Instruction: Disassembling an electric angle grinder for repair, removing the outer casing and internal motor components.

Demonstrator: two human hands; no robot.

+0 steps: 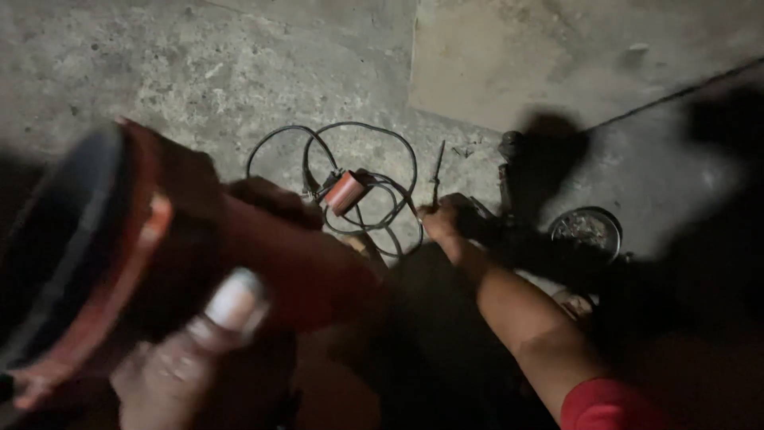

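Left hand [171, 374] near camera, blurry, grips big red round part [87, 255]. Right hand [440, 219] reaches out, clenched on thin dark rod [437, 171] over floor [239, 72]. Black cable [374, 171] with red block [344, 192] lies between. Step looks like picking up tool.

Single head-worn view, looking steeply down, close over the hands, concrete floor [239, 72] beyond

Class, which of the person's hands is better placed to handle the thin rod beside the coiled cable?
Right. The right hand reaches to the lower end of the thin rod, beside the coiled black cable on the floor. The left hand is near the camera, full with a large red tool.
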